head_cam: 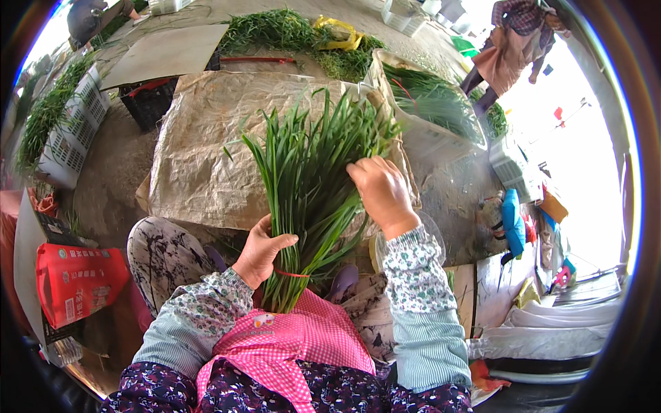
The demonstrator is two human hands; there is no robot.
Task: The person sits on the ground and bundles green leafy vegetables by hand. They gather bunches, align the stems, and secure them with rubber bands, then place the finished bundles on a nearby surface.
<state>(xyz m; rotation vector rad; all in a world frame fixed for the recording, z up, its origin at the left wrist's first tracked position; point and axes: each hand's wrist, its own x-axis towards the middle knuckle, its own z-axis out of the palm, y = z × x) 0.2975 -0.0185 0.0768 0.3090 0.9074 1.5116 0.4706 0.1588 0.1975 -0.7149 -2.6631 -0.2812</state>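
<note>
My left hand (264, 249) is closed around the lower stalks of a leafy green bunch (304, 170) that looks like garlic chives. A red band (292, 273) circles the stalks just below that hand. The stalk ends rest against a pink checked apron (304, 335), and the leaves fan out away from me over a worktop covered with a wrinkled tan sheet (206, 155). My right hand (379, 188) is at the right side of the leaves, fingers curled against them. Its fingertips are partly hidden, so whether it pinches any leaf is unclear.
A crate of banded greens (434, 98) stands beyond the worktop at right. More greens (268, 31) lie on the floor ahead, by a yellow bag (338, 33). White crates (72, 129) and a red bag (80, 281) are at left. A person (511, 51) stands at far right.
</note>
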